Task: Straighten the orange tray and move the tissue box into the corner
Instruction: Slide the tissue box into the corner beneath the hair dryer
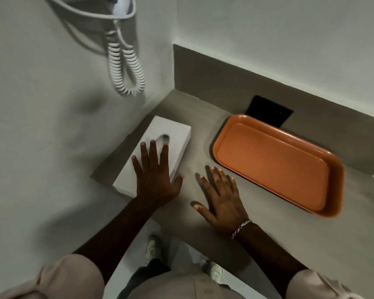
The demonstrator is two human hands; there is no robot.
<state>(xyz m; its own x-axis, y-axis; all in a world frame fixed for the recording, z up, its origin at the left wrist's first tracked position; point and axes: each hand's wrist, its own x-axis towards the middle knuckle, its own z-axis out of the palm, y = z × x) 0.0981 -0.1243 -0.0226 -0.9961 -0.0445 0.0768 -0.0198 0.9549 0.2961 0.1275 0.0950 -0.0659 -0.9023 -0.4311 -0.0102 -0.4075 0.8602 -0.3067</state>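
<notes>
The grey counter carries the orange tray along the back wall. My left hand lies flat, fingers spread, on the white tissue box by the left wall — my right hand hovers splayed, empty.

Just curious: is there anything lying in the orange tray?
No, the orange tray shows only its bare orange floor, with nothing inside it.

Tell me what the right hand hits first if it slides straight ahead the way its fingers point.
Probably nothing soon: the right hand points along bare counter, between tissue box and orange tray, toward the back wall.
</notes>
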